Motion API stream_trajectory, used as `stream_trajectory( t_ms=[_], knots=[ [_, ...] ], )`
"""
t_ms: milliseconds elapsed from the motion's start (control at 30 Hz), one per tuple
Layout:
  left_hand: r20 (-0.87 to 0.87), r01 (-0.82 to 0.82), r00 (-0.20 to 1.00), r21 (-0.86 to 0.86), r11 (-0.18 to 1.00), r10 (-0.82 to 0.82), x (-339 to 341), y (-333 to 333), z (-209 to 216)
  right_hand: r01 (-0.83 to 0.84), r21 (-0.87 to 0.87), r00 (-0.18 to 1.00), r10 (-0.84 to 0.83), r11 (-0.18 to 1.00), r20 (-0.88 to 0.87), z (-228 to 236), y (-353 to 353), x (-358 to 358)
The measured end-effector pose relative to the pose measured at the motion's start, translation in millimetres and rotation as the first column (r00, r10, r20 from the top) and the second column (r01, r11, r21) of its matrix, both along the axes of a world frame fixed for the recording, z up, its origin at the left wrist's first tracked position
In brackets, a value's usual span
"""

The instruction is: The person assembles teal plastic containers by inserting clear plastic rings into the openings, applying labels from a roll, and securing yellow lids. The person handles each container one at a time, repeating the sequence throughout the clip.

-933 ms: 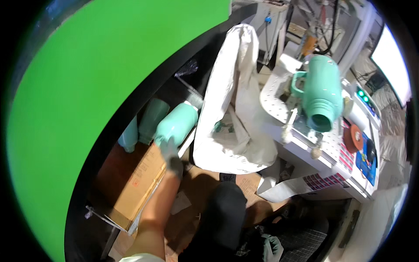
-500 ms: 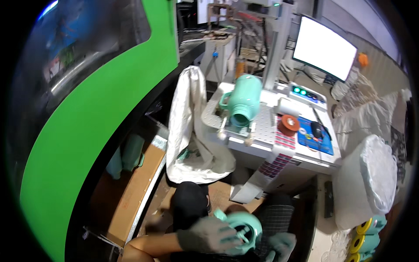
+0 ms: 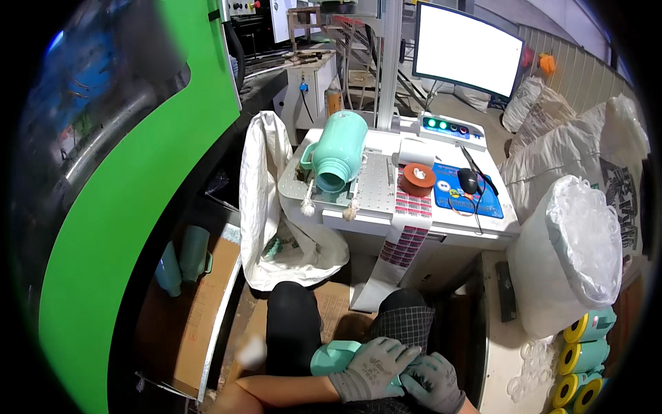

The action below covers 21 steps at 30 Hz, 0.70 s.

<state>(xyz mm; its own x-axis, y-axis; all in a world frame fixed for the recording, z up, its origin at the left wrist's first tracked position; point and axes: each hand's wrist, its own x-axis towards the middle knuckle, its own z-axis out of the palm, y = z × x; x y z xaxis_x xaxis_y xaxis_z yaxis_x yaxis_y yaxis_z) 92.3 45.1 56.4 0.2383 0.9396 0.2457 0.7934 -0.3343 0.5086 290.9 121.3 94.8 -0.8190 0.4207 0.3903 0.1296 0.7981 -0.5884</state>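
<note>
A mint-green jug [image 3: 332,358] is held low at the lap [image 3: 407,324], near ctr., w/ the gloved L hand [image 3: 376,369] wrapped over it and the gloved R hand [image 3: 436,383] curled in at its right end, where a pinch can't be confirmed. Two-handed work at that end is apparently in hand; a steady L hold w/ free R fingers is prob. called for next. Farther off, a 2nd jug [image 3: 340,148] is laid on a white workbench [image 3: 500,224].

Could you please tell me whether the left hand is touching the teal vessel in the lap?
Touching: the head view shows the gloved left hand laid over the teal vessel, fingers curled across it.
</note>
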Motion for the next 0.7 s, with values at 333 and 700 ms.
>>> stream_trajectory(
  t_ms=[333,700],
  knots=[
    [0.271,0.613,0.790,-0.343,0.711,-0.550,-21.5,47.0,9.4,-0.238,0.229,0.898,0.124,0.944,0.421,9.2,-19.3,19.8],
    [0.139,0.479,0.874,-0.407,0.778,-0.465,13.4,31.2,2.8,-0.248,-0.117,0.621,0.250,0.962,0.743,10.8,-1.1,15.2]
  ],
)
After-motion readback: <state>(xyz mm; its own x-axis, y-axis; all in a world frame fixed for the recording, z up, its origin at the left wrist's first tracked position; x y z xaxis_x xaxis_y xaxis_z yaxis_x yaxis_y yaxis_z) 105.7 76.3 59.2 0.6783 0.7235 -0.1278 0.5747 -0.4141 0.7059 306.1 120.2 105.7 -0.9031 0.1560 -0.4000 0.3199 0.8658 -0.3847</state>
